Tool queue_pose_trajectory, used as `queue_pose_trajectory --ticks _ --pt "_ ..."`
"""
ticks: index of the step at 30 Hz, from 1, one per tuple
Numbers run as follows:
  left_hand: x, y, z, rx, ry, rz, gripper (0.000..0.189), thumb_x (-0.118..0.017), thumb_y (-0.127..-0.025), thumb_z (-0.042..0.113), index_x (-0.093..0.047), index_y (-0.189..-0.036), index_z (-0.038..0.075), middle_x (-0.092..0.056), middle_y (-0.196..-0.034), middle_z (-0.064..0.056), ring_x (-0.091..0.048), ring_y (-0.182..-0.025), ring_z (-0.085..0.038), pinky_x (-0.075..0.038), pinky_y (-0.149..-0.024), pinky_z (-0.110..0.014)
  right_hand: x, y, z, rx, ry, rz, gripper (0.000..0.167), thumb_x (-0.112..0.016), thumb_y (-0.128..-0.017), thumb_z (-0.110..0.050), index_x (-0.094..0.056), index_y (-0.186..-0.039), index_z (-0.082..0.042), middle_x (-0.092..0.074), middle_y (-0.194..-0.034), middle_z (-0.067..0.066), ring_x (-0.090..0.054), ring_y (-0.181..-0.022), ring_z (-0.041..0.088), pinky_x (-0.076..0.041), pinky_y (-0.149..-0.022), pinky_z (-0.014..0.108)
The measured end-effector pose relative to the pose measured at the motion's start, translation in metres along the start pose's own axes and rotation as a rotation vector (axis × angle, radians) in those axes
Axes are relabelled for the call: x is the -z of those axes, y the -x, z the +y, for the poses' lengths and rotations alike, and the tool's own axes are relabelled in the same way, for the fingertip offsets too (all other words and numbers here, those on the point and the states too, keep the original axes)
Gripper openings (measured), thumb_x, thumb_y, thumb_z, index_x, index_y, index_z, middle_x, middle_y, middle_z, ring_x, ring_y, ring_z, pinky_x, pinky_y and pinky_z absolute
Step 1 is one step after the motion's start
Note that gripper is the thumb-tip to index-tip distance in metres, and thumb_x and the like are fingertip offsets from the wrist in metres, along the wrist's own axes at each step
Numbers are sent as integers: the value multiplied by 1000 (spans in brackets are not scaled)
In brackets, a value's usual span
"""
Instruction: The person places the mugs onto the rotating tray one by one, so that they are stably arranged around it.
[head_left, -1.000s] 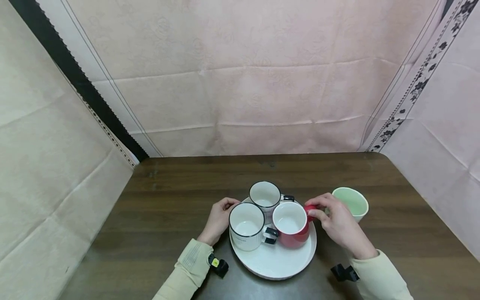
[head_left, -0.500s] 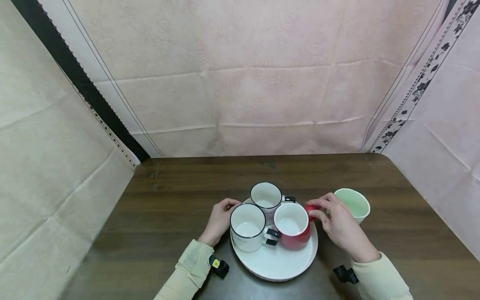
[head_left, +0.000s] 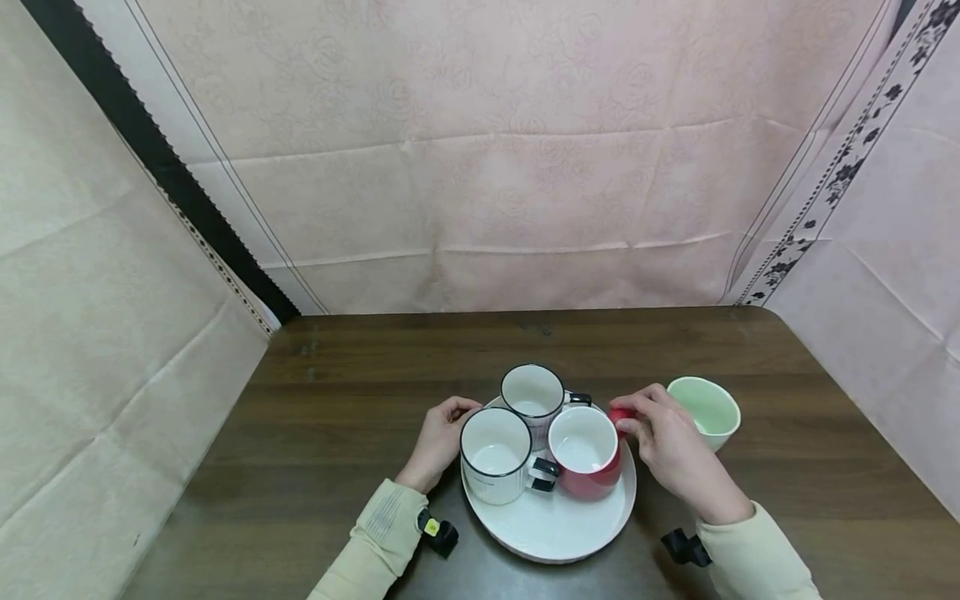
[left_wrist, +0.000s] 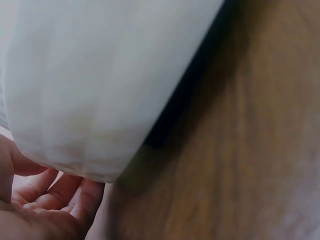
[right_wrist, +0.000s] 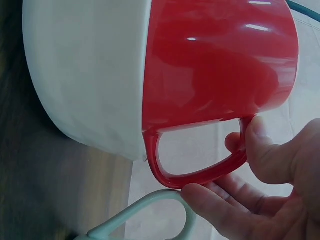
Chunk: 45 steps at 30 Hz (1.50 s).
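Observation:
A red mug point(head_left: 591, 477) with a white inside stands upright on a round white tray point(head_left: 555, 533). My right hand point(head_left: 678, 454) pinches the mug's red handle point(right_wrist: 195, 177) between thumb and fingers. Two white enamel mugs with black rims share the tray: a front one point(head_left: 491, 483) and a back one point(head_left: 534, 429), their black-marked handles turned right. My left hand point(head_left: 435, 442) holds the tray's left edge, its fingers point(left_wrist: 87, 197) curled at the pale faceted side wall point(left_wrist: 85, 100).
Just beyond my right hand stands a pale green mug point(head_left: 708, 408) on the brown wooden table point(head_left: 360, 400); its handle point(right_wrist: 145, 205) shows close below the red one in the right wrist view. Cloth sheets point(head_left: 487, 200) hang behind and at both sides.
My right hand and wrist have shifted very slightly to the left, still at the red handle. The mugs, tray and left hand have stayed in place.

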<state>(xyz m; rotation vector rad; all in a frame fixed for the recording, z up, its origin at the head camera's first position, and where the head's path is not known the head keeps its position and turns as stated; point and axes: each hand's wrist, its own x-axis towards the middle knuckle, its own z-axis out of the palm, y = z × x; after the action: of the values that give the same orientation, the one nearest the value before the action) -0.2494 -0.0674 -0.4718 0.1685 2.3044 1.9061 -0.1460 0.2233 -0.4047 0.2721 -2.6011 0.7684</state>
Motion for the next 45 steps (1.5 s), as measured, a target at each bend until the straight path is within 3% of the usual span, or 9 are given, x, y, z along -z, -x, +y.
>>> queue_pose_trajectory --ticks 7,17,25,30,39,45 --pt "0 0 0 -9 -6 3 13 -58 -98 12 -69 -103 7 -67 -100 -6 -60 -93 -18 -52 -74 -29 -1 -4 0 15 -4 -19 25 -76 -80 3 -71 -104 -4 -57 -93 2 -57 -81 16 -52 -66 30" --pt "-1 -1 -2 -1 3 -3 12 -59 -97 12 -69 -103 7 -67 -99 -6 -60 -92 -18 -52 -74 -28 -4 -12 5 -36 -49 -125 29 -71 -85 3 -69 -112 -8 -56 -103 4 -57 -88 19 -53 -73 35" --pt "-1 -2 -4 6 -11 -3 13 -59 -98 14 -69 -103 8 -67 -101 -6 -60 -93 -18 -52 -75 -29 -10 -14 10 -32 -108 -144 29 -67 -88 2 -69 -114 -11 -56 -103 2 -57 -89 17 -51 -74 33" --pt "-1 -3 -3 2 -13 -3 13 -59 -98 13 -69 -103 7 -67 -102 -6 -60 -94 -19 -52 -76 -29 -12 -15 10 -50 -131 -154 31 -66 -89 3 -67 -116 -10 -57 -105 3 -57 -93 20 -52 -80 39" --pt "-2 -2 -2 -3 -7 -4 13 -59 -98 12 -69 -103 7 -67 -101 -6 -60 -93 -19 -52 -76 -30 -14 -17 8 -152 -182 -209 37 -68 -89 -1 -62 -124 -9 -57 -114 7 -59 -101 25 -53 -88 46" --pt "-1 -3 0 10 -12 -4 13 -58 -98 12 -69 -104 7 -67 -103 -7 -60 -95 -20 -53 -77 -30 -16 -18 10 -186 -198 -195 36 -69 -88 -1 -62 -123 -9 -57 -114 8 -58 -101 26 -54 -87 45"
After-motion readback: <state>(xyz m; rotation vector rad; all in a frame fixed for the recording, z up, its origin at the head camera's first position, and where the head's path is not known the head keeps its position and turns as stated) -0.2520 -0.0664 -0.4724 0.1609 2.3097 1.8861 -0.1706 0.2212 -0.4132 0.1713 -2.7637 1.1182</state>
